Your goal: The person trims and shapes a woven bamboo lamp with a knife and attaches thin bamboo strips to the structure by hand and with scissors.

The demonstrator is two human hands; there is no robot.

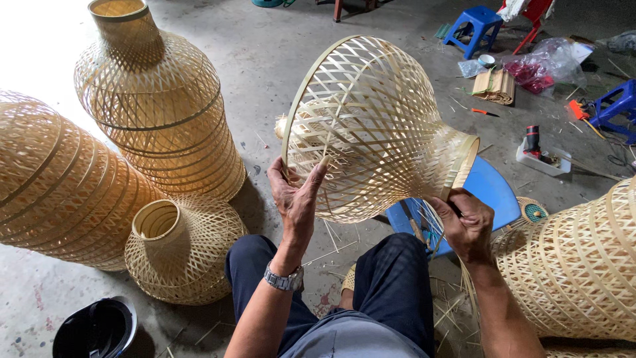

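I hold a woven bamboo lampshade [371,126] on its side above my knees, wide mouth to the left, narrow neck to the right. My left hand [296,197] grips the wide rim from below, thumb and fingers on the hoop. My right hand [469,222] is closed at the narrow neck's lower edge, pinching a thin strip or small tool there; which one I cannot tell. A metal watch [285,279] sits on my left wrist.
Stacks of finished woven shades lie at left [63,185] and stand behind [159,99]; a single small shade [179,248] sits by my left knee. More shades [576,265] lie at right. A blue stool [493,192], a black helmet [96,328], tools and bags litter the concrete floor.
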